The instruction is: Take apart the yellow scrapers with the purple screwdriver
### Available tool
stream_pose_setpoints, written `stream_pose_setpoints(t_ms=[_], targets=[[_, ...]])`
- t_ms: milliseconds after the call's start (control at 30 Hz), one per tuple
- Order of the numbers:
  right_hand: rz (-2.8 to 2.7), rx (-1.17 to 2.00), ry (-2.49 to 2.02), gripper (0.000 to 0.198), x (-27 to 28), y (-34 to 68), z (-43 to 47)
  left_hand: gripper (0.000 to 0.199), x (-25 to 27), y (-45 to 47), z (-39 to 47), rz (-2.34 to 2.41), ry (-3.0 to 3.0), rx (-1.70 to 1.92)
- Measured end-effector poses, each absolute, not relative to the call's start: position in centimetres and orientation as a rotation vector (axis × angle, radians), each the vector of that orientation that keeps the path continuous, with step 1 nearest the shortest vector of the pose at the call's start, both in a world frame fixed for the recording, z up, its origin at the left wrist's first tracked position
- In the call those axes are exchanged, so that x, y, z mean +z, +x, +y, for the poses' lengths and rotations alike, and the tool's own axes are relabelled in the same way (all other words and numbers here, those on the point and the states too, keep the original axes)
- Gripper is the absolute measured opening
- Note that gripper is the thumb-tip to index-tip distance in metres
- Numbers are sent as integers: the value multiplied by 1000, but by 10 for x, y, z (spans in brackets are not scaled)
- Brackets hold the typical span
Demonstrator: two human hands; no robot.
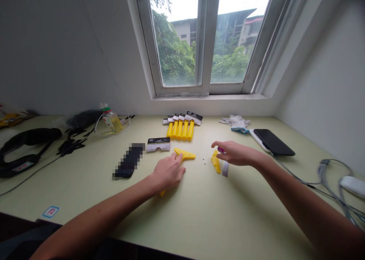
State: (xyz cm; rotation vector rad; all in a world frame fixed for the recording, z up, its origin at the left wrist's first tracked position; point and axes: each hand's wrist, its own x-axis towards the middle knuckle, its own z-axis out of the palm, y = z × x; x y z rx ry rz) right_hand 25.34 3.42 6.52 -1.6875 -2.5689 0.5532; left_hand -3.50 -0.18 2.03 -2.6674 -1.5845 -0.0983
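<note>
My left hand [169, 171] is closed over a yellow scraper [186, 155] lying on the table. The scraper's wide head sticks out beyond my fingers, and its handle end shows below the hand. My right hand [238, 153] hovers at the right, curled round a small purple-and-pink thing [221, 150] that is mostly hidden. Just beneath it are a loose yellow head piece [216, 161] and a thin greyish blade [225, 169]. Two tiny metal nuts [204, 160] lie between my hands.
Several yellow scrapers [179, 130] with black-and-white cards stand in a row at the back. A loose card [158, 144] and a dark phone [129, 161] lie left. White gloves [235, 121], another phone [273, 142] and cables [327, 176] lie right; a bottle [110, 121] stands back left.
</note>
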Motion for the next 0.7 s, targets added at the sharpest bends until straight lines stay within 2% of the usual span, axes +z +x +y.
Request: stream_pose_setpoints(t_ms=[133, 333, 500, 700], targets=[[-2566, 517, -1662, 40, 67, 255, 34, 35, 21, -39, 4, -1616, -2730, -131], [-2560, 528, -1663, 39, 65, 256, 34, 39, 28, -46, 11, -1687, -2893, -384], [-2551, 528, -1666, 39, 64, 259, 36, 37, 39, -55, 20, -1973, -3153, -734], [-2562, 518, -1676, 35, 61, 249, 32, 40, 28, -73, 35, -2590, -3554, -1076]])
